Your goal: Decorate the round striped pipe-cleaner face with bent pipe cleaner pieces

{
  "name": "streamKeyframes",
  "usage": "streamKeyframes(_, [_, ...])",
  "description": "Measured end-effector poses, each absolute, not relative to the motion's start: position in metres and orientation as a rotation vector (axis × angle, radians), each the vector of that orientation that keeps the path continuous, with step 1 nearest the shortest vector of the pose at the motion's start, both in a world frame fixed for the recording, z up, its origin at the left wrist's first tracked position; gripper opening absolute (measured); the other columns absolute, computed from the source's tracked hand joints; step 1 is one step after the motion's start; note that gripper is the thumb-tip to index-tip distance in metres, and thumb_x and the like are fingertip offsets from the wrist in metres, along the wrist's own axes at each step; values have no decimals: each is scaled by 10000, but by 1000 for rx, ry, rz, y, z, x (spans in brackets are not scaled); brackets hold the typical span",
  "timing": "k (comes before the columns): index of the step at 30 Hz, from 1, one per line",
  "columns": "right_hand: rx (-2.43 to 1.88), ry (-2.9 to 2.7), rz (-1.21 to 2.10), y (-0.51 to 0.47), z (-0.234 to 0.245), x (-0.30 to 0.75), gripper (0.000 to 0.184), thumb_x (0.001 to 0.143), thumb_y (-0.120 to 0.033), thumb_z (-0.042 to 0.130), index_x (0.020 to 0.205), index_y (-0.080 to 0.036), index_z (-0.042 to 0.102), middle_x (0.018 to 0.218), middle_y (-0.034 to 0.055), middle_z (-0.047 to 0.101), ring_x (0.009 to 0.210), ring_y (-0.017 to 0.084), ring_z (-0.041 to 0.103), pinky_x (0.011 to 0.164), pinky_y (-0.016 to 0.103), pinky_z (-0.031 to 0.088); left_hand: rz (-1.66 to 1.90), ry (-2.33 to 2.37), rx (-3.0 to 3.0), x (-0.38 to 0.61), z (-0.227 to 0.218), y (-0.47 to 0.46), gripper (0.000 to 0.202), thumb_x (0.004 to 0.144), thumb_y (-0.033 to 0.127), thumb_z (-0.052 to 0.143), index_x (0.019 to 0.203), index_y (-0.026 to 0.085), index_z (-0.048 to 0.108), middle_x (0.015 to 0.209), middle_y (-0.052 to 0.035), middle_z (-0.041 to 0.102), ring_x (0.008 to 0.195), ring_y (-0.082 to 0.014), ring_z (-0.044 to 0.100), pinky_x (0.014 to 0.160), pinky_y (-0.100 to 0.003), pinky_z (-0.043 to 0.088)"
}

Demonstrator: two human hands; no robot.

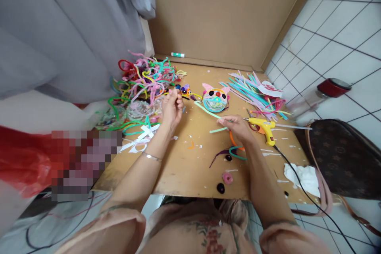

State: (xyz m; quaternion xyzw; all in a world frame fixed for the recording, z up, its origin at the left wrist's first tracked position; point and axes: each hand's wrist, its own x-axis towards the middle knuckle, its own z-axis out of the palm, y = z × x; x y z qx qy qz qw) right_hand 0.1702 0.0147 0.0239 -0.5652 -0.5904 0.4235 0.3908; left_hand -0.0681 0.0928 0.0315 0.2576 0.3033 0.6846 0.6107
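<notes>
My left hand [172, 108] is closed, pinching something small near the tangled heap of pipe cleaners [143, 77]; what it holds is too small to name. My right hand [235, 126] is closed on a light green pipe cleaner [208, 112] that runs up and left toward a round craft face [214, 100] with pink ears and a red nose. A yellow glue gun [263, 126] lies just right of my right hand.
Straight pipe cleaners [253, 89] fan out at the back right of the brown table [184, 166]. A glue stick [177, 54] lies by the cardboard wall. A brown bag [342, 154], a red-lidded jar [323, 91] and a white tissue [300, 176] sit at right.
</notes>
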Motion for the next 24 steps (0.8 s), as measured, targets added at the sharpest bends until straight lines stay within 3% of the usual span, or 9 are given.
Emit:
streamKeyframes(4, [-1415, -1387, 1002, 15, 21, 170, 431, 668, -567, 690, 808, -169, 779, 814, 58, 729, 719, 158, 550, 565, 234, 372, 1490, 764, 856, -45, 22, 76, 327, 802, 456, 715, 719, 163, 595, 553, 54, 525, 420, -20, 383, 381, -151, 265])
streamKeyframes(7, [-1424, -1350, 953, 15, 23, 170, 437, 684, -586, 669, 803, -178, 772, 785, 41, 707, 665, 134, 504, 560, 235, 368, 1247, 759, 1133, -33, 16, 63, 452, 739, 592, 710, 726, 144, 651, 567, 14, 587, 434, -42, 430, 387, -171, 288])
streamKeyframes(12, [-1432, -1365, 919, 13, 30, 167, 456, 681, -611, 652, 757, -172, 747, 723, 28, 658, 640, 123, 462, 559, 239, 361, 831, 745, 1362, -20, 12, 46, 399, 641, 502, 799, 750, 134, 690, 629, -19, 661, 488, -67, 505, 445, -184, 382])
streamKeyframes(15, [-1426, -1400, 959, 11, 34, 167, 432, 685, -586, 647, 743, -166, 727, 700, 22, 629, 625, 119, 460, 549, 238, 353, 891, 783, 1377, -19, 11, 49, 323, 669, 440, 776, 710, 135, 677, 600, -5, 639, 468, -59, 487, 450, -189, 382])
streamKeyframes(19, [-1428, -1455, 989, 11, 34, 172, 346, 698, -513, 626, 636, -173, 640, 550, -32, 482, 528, 91, 377, 523, 241, 299, 1172, 881, 1283, -28, 11, 64, 298, 653, 407, 773, 715, 138, 661, 582, 14, 611, 469, -55, 475, 447, -186, 377])
streamKeyframes(24, [-1561, -1757, 845, 11, 32, 176, 287, 761, -378, 493, 535, -202, 478, 524, -30, 441, 549, 115, 405, 564, 260, 299, 1150, 907, 1205, -38, 15, 72, 429, 604, 432, 809, 883, 130, 685, 584, 16, 627, 456, -54, 456, 434, -183, 332])
